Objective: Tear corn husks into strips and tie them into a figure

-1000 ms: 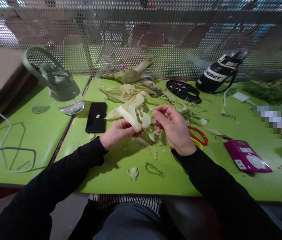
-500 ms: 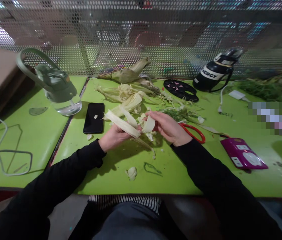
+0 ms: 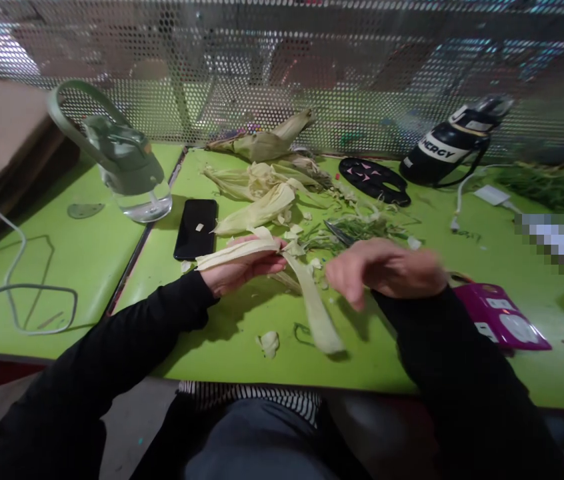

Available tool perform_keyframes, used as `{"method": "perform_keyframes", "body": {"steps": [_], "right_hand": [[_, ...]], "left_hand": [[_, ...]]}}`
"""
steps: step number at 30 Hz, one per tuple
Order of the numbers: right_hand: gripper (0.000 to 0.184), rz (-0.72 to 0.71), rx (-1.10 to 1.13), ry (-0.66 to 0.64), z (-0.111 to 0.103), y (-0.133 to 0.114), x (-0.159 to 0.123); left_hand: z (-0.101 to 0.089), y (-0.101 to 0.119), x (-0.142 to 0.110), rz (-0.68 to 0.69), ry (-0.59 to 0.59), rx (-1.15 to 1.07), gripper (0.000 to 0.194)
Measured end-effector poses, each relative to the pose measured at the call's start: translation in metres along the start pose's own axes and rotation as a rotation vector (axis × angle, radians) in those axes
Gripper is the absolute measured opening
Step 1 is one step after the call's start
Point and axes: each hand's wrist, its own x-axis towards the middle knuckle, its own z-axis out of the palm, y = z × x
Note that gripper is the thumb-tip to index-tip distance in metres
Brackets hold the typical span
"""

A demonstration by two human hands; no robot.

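Note:
My left hand (image 3: 245, 267) is closed on a bundle of pale corn husk strips (image 3: 242, 252). One strip fans back over the palm and a longer one (image 3: 315, 313) hangs down to the right toward the table. My right hand (image 3: 385, 270), smeared by motion, is apart from the bundle, over the area of the scissors. Of those scissors, only a dark blade (image 3: 339, 233) shows beside the green scraps; the handle is hidden behind my hand. Behind my left hand lie a loose pale husk (image 3: 257, 210) and more husks (image 3: 262, 143) near the mesh.
On the left are a phone (image 3: 195, 229), a green-lidded water bottle (image 3: 137, 173) and a cable (image 3: 22, 287). To the right lie a purple power socket (image 3: 505, 313), a black perforated pad (image 3: 375, 180) and a black bottle (image 3: 442, 150). A mesh screen (image 3: 242, 73) borders the back.
My right hand has let go of the husk and moved right, over where the red scissor handle showed. The husk strip it held now hangs down from my left hand.

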Motion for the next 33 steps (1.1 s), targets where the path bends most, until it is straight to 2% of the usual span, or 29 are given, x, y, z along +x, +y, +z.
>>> {"method": "perform_keyframes", "body": {"steps": [1,3,5,9,13,15,17,20,23,26,29,31,33], "right_hand": [[0.075,0.096,0.053,-0.094,0.003,-0.002,0.001],[0.055,0.268,0.052,-0.147,0.013,-0.002,0.007],[0.044,0.328,-0.042,-0.053,0.024,0.001,0.013],[0.038,0.300,0.034,0.136,0.040,0.012,0.019],[0.031,0.278,0.093,0.203,0.046,0.015,0.018],[0.025,0.208,0.037,0.284,0.048,0.011,0.016],[0.021,0.077,-0.058,0.356,0.051,0.005,0.014],[0.022,-0.139,-0.241,0.293,0.058,-0.002,0.012],[0.016,-0.253,-0.368,0.257,0.065,-0.002,0.011],[0.015,-0.220,-0.382,0.359,0.069,0.001,0.010],[0.017,-0.085,-0.349,0.466,0.071,-0.001,0.010],[0.017,-0.029,-0.332,0.495,0.072,-0.002,0.010],[0.015,-0.050,-0.336,0.504,0.074,-0.004,0.010]], "left_hand": [[0.001,0.000,-0.001,0.010,-0.008,0.006,0.012],[0.002,0.001,-0.003,0.006,-0.015,0.035,0.011],[0.003,0.002,-0.005,-0.013,-0.014,0.074,0.012],[0.001,0.001,-0.003,-0.057,-0.093,0.161,0.013],[-0.005,-0.001,0.002,-0.091,-0.220,0.221,0.011],[-0.007,-0.002,0.004,-0.071,-0.261,0.245,0.009],[-0.010,-0.003,0.005,-0.036,-0.285,0.256,0.010],[-0.014,-0.007,0.005,0.035,-0.325,0.224,0.009],[-0.018,-0.011,0.006,0.076,-0.358,0.180,0.013],[-0.018,-0.011,0.005,0.084,-0.392,0.125,0.013],[-0.015,-0.008,0.003,0.104,-0.388,0.142,0.016],[-0.013,-0.007,0.003,0.086,-0.365,0.175,0.012],[-0.011,-0.007,0.003,0.052,-0.336,0.172,0.012]]}}
